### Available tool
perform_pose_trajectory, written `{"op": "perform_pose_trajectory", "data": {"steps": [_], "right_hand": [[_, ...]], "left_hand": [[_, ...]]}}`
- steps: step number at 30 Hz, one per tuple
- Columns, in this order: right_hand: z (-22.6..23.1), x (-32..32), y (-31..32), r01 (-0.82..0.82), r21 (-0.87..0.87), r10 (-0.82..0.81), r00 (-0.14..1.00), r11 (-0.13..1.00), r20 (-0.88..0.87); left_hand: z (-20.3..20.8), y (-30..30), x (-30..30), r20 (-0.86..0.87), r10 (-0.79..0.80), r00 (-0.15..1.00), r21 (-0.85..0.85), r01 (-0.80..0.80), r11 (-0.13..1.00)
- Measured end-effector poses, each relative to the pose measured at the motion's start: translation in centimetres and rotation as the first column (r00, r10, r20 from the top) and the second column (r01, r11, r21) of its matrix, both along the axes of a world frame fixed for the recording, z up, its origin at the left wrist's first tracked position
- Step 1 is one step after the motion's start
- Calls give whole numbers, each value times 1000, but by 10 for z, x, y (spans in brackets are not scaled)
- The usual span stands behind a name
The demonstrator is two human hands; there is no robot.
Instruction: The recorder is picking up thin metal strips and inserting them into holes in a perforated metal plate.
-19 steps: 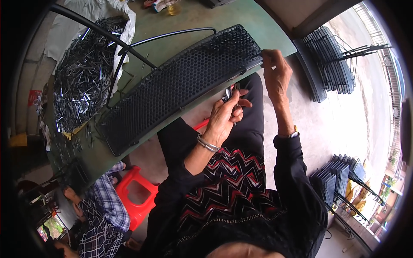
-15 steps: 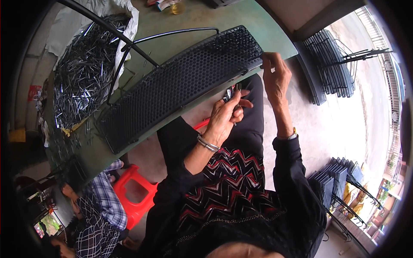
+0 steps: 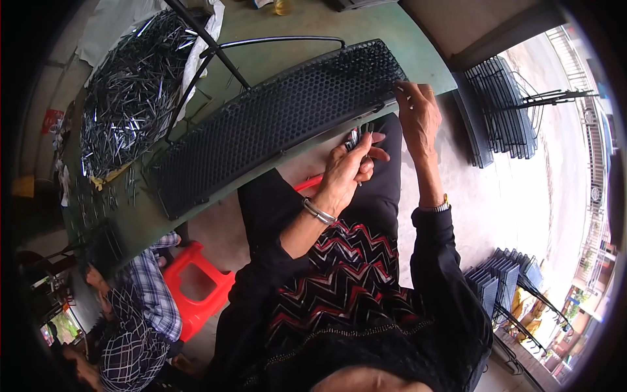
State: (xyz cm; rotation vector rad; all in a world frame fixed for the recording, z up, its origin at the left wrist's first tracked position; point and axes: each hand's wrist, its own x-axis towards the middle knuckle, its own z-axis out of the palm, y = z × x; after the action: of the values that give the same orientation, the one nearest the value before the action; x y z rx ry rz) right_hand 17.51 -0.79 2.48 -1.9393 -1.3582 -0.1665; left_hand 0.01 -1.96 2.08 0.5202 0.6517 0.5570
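while lengthwise toward far right, panel (image 3: 281,121); left hand (image 3: 346,171) around strips (image 3: 353,139), right hand (image 3: 421,123) pinched, contents unclear

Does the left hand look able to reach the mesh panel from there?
Probably yes: the left hand is close to the mesh panel, and nothing seems to block the way, though the metal pieces it holds may hinder it.

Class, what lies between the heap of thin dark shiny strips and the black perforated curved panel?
In the head view, a white sack's edge, a slim black rod and some green tabletop lie between heap and panel.
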Motion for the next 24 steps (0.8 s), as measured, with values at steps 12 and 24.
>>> {"op": "perform_pose_trajectory", "data": {"steps": [12, 24], "right_hand": [[27, -9, -27, -624, -193, 255, 555, 757, -792], [33, -12, -17, -622, -214, 243, 566, 754, -787]], "left_hand": [[-7, 3, -1, 1, -4, 1000, 73, 4, 997], [-1, 17, -6, -117, -76, 990, 128, 91, 988]]}}
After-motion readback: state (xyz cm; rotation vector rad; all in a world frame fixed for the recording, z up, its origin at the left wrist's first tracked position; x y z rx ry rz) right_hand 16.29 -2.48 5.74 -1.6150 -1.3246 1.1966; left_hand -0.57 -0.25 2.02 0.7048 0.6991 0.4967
